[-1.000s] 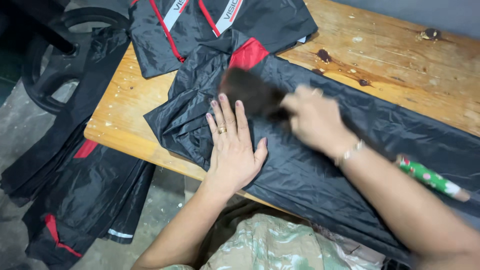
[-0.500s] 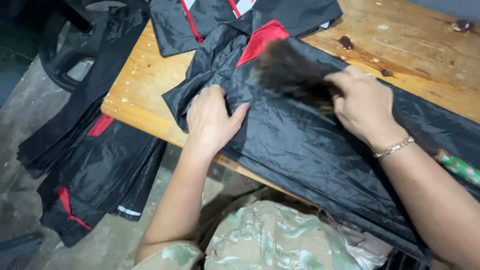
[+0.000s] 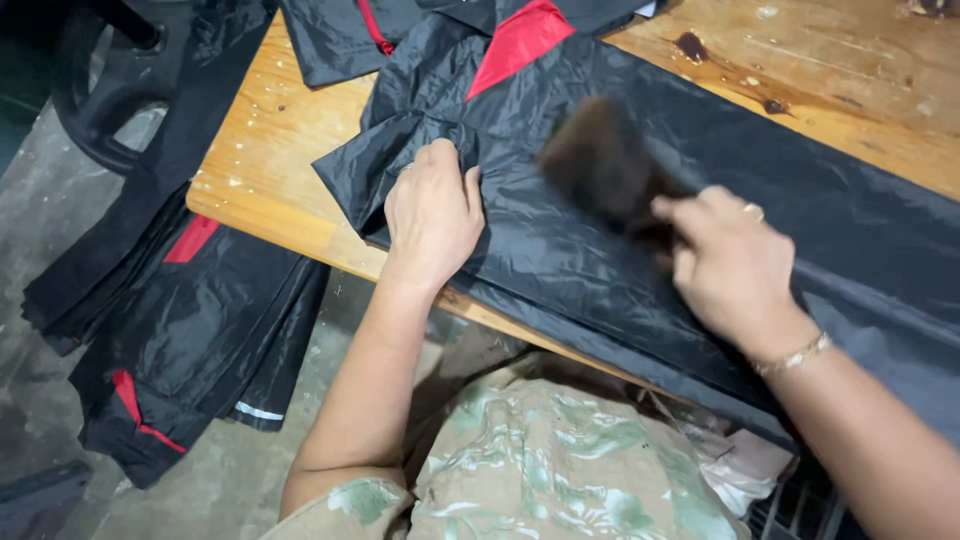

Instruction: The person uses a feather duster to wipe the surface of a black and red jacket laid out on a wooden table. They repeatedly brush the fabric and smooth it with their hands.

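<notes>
Head view shows a black waterproof garment (image 3: pixel 620 240) laid along the wooden table (image 3: pixel 270 170). The left hand (image 3: pixel 432 215) lies flat with fingers together, pressing the fabric just below the garment's red panel (image 3: pixel 520 35). To the right of that panel, the right hand (image 3: pixel 730 265) is closed around a dark, motion-blurred brush (image 3: pixel 605 165) that touches the fabric. Brushing the surface looks like the step in hand; further strokes call for firm pinning, or the slick cloth may bunch.

No packages, labels, signs or screens in view; only dark garments on tabletop (image 3: pixel 820 80) and floor.
</notes>
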